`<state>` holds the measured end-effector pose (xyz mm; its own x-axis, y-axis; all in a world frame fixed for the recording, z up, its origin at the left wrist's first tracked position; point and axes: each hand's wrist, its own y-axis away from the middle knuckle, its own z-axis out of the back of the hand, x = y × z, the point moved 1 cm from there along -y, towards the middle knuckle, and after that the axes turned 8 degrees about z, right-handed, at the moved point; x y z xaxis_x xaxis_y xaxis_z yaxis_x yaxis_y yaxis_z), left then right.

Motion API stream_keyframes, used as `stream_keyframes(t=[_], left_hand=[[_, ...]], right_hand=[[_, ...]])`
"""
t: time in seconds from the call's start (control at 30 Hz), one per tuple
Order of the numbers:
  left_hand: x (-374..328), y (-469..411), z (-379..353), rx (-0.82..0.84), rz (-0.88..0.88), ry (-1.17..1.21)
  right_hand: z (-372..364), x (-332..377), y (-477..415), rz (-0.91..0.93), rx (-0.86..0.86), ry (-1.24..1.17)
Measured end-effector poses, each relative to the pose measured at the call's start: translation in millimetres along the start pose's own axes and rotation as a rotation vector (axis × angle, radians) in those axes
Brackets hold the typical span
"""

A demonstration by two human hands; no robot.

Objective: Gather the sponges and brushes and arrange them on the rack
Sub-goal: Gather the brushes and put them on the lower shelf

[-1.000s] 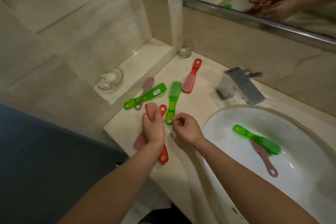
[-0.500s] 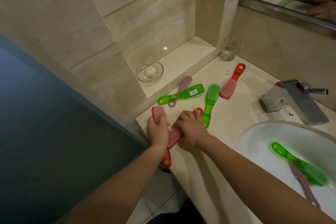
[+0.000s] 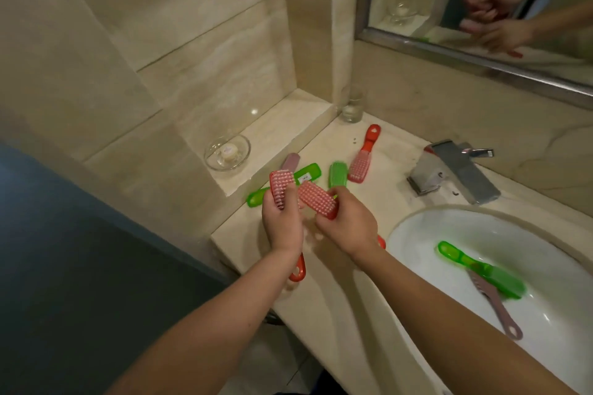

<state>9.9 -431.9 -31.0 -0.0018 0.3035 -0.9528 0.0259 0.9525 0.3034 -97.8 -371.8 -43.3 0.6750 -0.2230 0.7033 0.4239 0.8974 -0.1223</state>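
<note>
Grip status: our left hand [image 3: 282, 221] holds the first red brush [image 3: 280, 184], our right hand [image 3: 348, 228] the second red brush [image 3: 317, 200] — both above the bench [image 3: 337, 282], a green brush [image 3: 337, 174] lying behind.

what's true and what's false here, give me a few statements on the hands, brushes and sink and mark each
1. Each hand grips a red brush: left hand the left-held brush, right hand the right-held brush. True.
2. A glass stands on the counter by the wall corner. True.
3. The sink holds nothing. False: a green brush and a pink brush lie in the sink.
4. A third red brush lies in the glass dish. False: it lies on the counter; the glass dish holds no brush.
</note>
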Motion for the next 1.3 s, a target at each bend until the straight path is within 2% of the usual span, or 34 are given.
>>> stream_keyframes(t=[0.17, 0.4, 0.67, 1.03, 1.3], left_hand=[[9.9, 25.1, -58.2, 0.164, 0.019, -0.077], [33.4, 97.8, -131.4, 0.465, 0.072, -0.175], [58.1, 209.4, -181.5, 0.687, 0.077, -0.234], [87.5, 354.7, -227.0, 0.800, 0.095, -0.270], [113.9, 430.8, -265.9, 0.937, 0.016, -0.312]], right_hand=[[46.3, -36.8, 29.3, -0.293, -0.235, -0.212], [114.0, -82.3, 98.5, -0.468, -0.503, -0.319], [181.5, -115.6, 195.9, -0.563, -0.630, -0.277], [269.7, -158.5, 314.2, -0.622, -0.729, -0.258], [327.5, -192.7, 373.0, -0.640, -0.809, -0.312]])
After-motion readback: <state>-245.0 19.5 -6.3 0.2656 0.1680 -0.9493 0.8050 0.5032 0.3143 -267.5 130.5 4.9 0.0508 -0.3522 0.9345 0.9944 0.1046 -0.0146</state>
